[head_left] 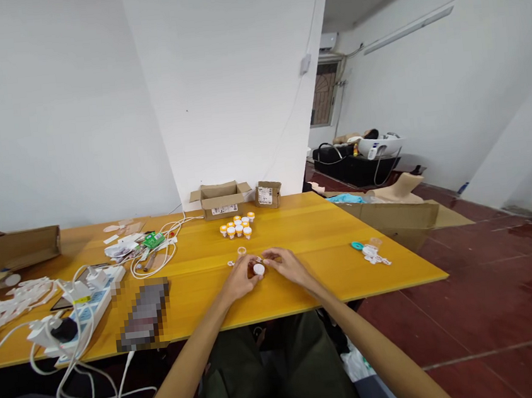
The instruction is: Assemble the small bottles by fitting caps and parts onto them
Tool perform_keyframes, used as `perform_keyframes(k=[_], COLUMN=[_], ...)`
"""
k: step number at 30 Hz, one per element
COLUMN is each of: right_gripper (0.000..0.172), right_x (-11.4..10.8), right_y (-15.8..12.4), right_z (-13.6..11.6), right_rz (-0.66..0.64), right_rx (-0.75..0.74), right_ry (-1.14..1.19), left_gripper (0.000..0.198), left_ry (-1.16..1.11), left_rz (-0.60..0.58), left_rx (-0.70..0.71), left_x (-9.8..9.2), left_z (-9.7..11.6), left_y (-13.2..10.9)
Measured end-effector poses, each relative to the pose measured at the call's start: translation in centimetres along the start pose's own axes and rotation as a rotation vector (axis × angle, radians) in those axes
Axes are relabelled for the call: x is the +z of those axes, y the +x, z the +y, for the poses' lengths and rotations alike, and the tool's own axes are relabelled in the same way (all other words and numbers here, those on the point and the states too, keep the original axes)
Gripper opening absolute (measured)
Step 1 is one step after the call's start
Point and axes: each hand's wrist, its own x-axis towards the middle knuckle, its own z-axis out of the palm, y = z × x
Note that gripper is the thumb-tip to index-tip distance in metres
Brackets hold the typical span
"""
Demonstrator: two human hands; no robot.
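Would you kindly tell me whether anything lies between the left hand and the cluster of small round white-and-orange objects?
Yes: a thin white ring lies on the yellow-brown wooden table just beyond the left hand, between it and the white-and-orange objects. It looks low, so it would probably hinder little.

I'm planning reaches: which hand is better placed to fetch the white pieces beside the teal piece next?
Probably the right hand: the white pieces lie on its side of the table, and the left hand is farther away.
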Motion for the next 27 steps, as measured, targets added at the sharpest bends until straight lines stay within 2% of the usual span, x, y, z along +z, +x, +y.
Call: perform_keyframes(k=[3, 7, 11, 14, 20, 24, 27], right_gripper=[0.022, 0.028, 0.018, 0.012, 0.007, 0.003, 0.007], right_x=[0.4, 1.1, 1.4, 1.3, 1.3, 1.4, 1.6], right_y=[0.6, 1.2, 1.6, 1.8, 1.9, 2.2, 2.6], right_z=[1.1, 0.9, 0.1, 0.1, 1.0, 1.3, 1.6], right_rz=[0.063, 0.016, -0.029, -0.03, 0.048, 0.095, 0.133], right_rx=[0.003, -0.047, -0.074, -0.063, 0.009, 0.059, 0.08], right_ry=[-0.09, -0.216, -0.29, -0.282, -0.135, 0.069, 0.211], left_gripper=[0.039, 0.041, 0.043, 0.033, 0.03, 0.02, 0.017], left_ry=[0.088, 0.163, 0.23, 0.309, 0.508, 0.584, 0.588], left_rz=[0.012, 0.019, 0.003, 0.015, 0.164, 0.142, 0.121], left_rx=[0.0, 0.036, 0.09, 0.106, 0.021, -0.014, -0.018], left_x=[-0.2, -0.5, -1.1, -2.1, -4.0, -4.0, -3.8], left_z=[0.2, 0.4, 0.8, 1.0, -0.2, -1.0, -1.1], left_y=[-0.1, -0.2, -0.6, -0.9, -1.5, -1.4, -1.2])
